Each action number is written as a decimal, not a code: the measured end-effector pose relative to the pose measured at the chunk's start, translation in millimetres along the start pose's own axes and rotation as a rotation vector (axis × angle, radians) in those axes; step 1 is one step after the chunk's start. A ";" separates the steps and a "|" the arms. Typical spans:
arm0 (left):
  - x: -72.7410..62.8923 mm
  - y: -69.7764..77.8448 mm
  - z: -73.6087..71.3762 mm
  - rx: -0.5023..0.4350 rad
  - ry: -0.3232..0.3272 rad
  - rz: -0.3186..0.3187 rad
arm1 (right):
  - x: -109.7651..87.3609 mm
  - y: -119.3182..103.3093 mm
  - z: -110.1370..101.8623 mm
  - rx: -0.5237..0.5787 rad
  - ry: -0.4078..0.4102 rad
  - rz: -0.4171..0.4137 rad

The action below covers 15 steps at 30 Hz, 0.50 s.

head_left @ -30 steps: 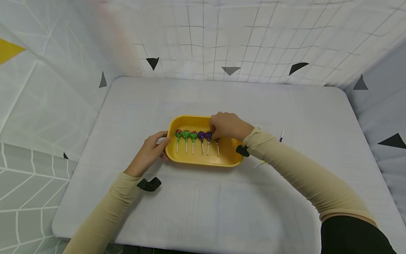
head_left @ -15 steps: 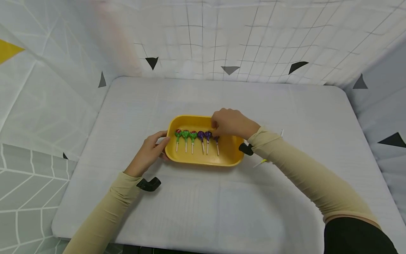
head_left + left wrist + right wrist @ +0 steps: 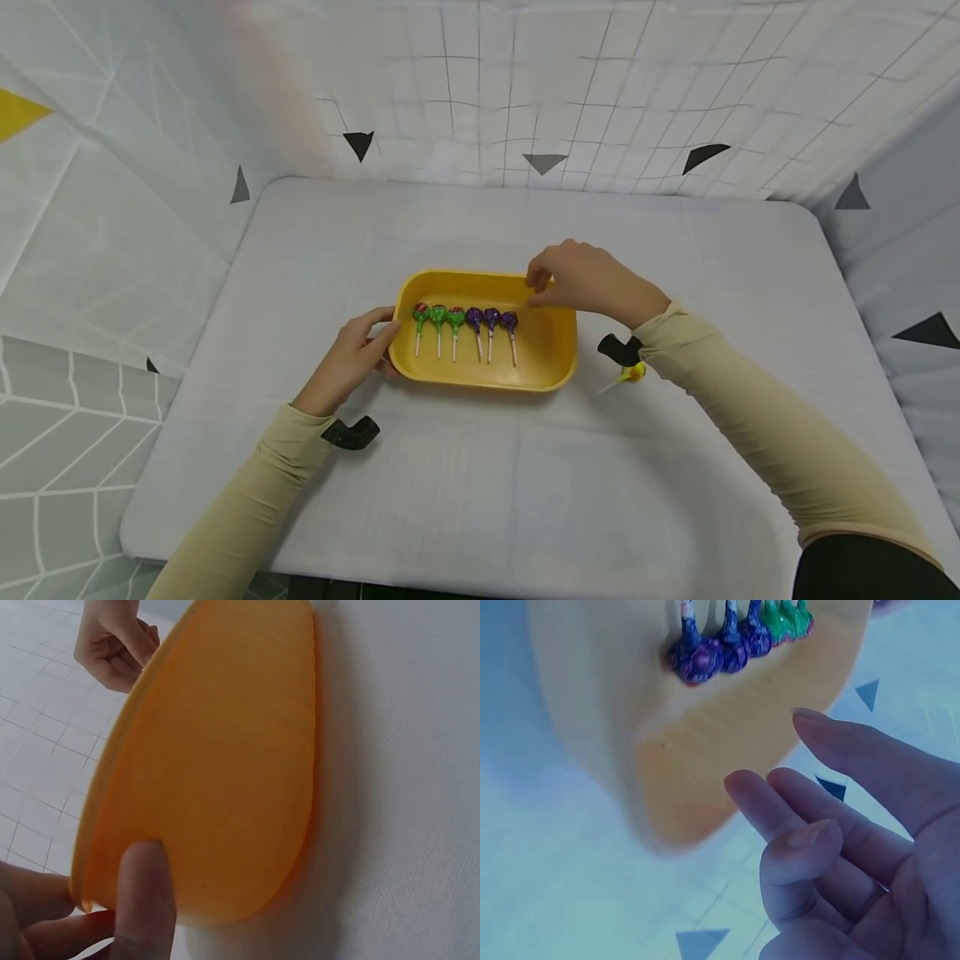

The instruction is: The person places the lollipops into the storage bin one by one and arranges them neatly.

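Observation:
A yellow tray holds a row of wrapped lollipops, sticks toward the person. Three green lollipops with red tops lie on the left and three purple lollipops on the right. My left hand grips the tray's left end; in the left wrist view a finger presses against its outer wall. Over the tray's far right corner hovers my right hand, fingers loosely bent and holding nothing. The right wrist view shows a gap between its thumb and fingertips, with the purple heads beyond.
A yellow lollipop lies on the white table right of the tray, partly beneath the right wrist's black camera. White curtain-like walls with black triangles border the table's back and sides.
My right hand has let go of the rightmost purple lollipop and moved right and away from the person. That lollipop's head now shows fully. My left hand stays at the tray.

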<state>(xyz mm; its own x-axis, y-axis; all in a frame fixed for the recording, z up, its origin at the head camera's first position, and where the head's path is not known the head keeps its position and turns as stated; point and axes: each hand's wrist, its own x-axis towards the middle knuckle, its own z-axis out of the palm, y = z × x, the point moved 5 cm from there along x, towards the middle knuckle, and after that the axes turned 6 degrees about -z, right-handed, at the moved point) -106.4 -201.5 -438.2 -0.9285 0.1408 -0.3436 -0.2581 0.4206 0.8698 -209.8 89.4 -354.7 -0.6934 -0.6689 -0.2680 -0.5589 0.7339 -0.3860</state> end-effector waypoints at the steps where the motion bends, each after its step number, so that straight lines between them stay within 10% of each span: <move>1: 0.1 0.1 0.1 0.001 -0.001 0.000 | -3.7 2.7 -2.0 0.002 0.005 0.003; 15: 0.3 0.6 1.1 0.006 -0.003 -0.017 | -58.0 52.7 -8.5 0.028 0.032 0.016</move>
<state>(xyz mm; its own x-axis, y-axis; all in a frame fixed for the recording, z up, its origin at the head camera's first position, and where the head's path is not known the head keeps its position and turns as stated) -106.6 -200.2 -438.2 -0.9234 0.1363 -0.3589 -0.2717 0.4287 0.8616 -202.9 167.9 -352.0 -0.7165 -0.6528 -0.2460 -0.5353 0.7406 -0.4062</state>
